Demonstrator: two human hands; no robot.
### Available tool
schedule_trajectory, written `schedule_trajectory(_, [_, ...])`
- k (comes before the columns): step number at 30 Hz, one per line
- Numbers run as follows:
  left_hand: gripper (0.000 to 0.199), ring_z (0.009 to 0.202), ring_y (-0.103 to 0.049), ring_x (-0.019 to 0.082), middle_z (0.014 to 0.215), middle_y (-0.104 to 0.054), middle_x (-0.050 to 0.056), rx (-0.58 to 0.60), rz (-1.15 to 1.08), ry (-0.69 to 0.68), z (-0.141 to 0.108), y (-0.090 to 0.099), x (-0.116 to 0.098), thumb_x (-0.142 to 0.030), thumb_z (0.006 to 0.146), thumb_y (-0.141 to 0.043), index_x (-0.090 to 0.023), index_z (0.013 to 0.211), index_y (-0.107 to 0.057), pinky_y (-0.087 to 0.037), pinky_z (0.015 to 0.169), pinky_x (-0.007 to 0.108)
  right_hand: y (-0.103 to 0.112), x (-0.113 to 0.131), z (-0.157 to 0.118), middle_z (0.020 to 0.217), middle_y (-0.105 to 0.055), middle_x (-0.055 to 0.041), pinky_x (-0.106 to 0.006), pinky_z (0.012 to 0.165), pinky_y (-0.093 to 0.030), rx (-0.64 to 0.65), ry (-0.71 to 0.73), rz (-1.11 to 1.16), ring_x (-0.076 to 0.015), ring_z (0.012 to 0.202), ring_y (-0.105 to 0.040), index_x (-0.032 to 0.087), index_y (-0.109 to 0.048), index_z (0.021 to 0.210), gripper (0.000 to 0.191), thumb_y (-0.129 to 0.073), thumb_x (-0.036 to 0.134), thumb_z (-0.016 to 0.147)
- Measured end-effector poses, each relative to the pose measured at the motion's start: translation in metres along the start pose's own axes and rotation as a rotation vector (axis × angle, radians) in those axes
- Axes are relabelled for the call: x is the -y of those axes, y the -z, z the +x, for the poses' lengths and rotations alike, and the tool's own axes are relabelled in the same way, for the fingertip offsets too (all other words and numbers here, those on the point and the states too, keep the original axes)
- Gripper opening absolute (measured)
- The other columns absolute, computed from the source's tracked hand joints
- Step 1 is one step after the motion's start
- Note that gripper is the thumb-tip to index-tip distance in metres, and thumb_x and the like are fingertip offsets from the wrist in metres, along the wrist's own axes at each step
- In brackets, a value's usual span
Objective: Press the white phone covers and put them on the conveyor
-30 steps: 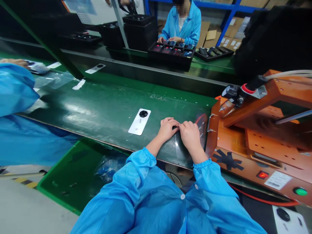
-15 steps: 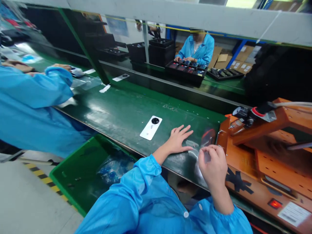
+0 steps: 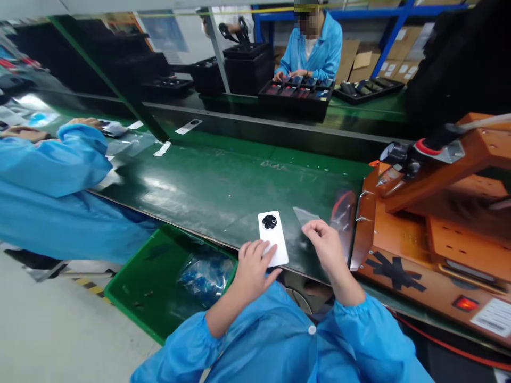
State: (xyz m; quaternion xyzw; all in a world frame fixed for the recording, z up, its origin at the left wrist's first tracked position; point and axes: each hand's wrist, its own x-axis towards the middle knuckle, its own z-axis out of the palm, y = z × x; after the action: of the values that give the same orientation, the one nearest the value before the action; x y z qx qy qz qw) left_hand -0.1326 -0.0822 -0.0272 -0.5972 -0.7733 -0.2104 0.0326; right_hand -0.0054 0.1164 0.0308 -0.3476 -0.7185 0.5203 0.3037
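Observation:
A white phone back panel [image 3: 278, 246] with a round black camera block lies on the green work surface near its front edge. My left hand [image 3: 254, 267] is on the panel's lower left part, fingers over its face and side, thumb by the bottom corner. To the right, my right hand [image 3: 324, 240] is closed in a pinch on a clear plastic film [image 3: 304, 214], which spreads out to the left of the fingertips. Another clear plastic piece [image 3: 342, 218] with a red curved line lies beside the orange machine.
The orange machine [image 3: 415, 226] with a gauge stands at the right. Below the bench edge is a green bin [image 3: 136, 303] holding clear and blue plastic. A co-worker's blue sleeve [image 3: 82, 154] is at the left. Another white panel [image 3: 188, 126] lies farther back.
My left hand has moved from the bare surface onto the white panel, which has come closer and turned. My right hand, still pinched, has shifted left, with the film now plainer. The view has tilted down.

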Motion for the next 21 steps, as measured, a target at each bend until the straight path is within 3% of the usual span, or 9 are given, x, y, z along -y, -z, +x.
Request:
schedule_trajectory(3, [0.063,0.132,-0.054,0.036,0.137,-0.065,0.013,-0.015,-0.092,-0.047,-0.004,-0.011,-0.015,-0.055,0.089,-0.067,-0.029,0.146,-0.057,-0.038,0.11,0.056,-0.007,-0.011,0.011,0.082,-0.071,-0.0033,-0.036,0.078,-0.047,-0.01,-0.075,0.037,-0.0209,0.08,-0.063,0.021,-0.073,0.074,0.025,-0.07,0.046,0.076])
schedule_trajectory(7, [0.074,0.145,-0.044,0.037,0.15,-0.056,0.015,-0.041,-0.138,-0.085,-0.004,-0.019,-0.001,-0.062,0.087,-0.067,-0.027,0.15,-0.052,-0.029,0.119,0.057,-0.004,-0.016,0.017,0.084,-0.07,-0.0039,-0.035,0.075,-0.046,-0.009,-0.085,0.002,-0.0201,0.078,-0.062,0.02,-0.072,0.074,0.03,-0.071,0.05,0.077])
schedule_trajectory(10, [0.078,0.148,-0.042,0.037,0.152,-0.055,0.015,-0.071,-0.132,-0.058,-0.006,-0.028,0.005,-0.065,0.086,-0.066,-0.026,0.152,-0.05,-0.022,0.123,0.058,-0.007,-0.013,0.02,0.085,-0.068,-0.0042,-0.036,0.078,-0.048,0.0,-0.017,-0.088,-0.0206,0.081,-0.062,0.021,-0.07,0.071,0.029,-0.069,0.048,0.081])
schedule_trajectory(14, [0.082,0.145,-0.045,0.037,0.15,-0.058,0.014,-0.131,-0.126,-0.011,-0.008,-0.044,0.0,-0.072,0.083,-0.064,-0.027,0.15,-0.053,-0.018,0.124,0.058,-0.027,-0.01,0.027,0.092,-0.066,-0.0058,-0.04,0.087,-0.049,0.044,0.108,-0.232,-0.0228,0.093,-0.062,0.022,-0.069,0.073,0.024,-0.062,0.041,0.086])
schedule_trajectory(17, [0.078,0.142,-0.049,0.036,0.148,-0.06,0.012,-0.162,-0.125,0.001,-0.009,-0.054,-0.001,-0.073,0.084,-0.063,-0.028,0.148,-0.056,-0.02,0.123,0.055,-0.047,-0.013,0.031,0.096,-0.066,-0.0065,-0.043,0.094,-0.048,0.095,0.102,-0.28,-0.0234,0.098,-0.062,0.022,-0.069,0.077,0.02,-0.059,0.035,0.087])
schedule_trajectory(21, [0.081,0.141,-0.049,0.036,0.15,-0.059,0.01,-0.112,-0.148,0.059,-0.009,-0.061,0.0,-0.077,0.081,-0.062,-0.031,0.147,-0.057,-0.02,0.122,0.055,-0.066,-0.017,0.032,0.099,-0.065,-0.0065,-0.042,0.094,-0.047,0.154,0.075,-0.328,-0.0232,0.098,-0.062,0.022,-0.069,0.079,0.018,-0.058,0.033,0.089])
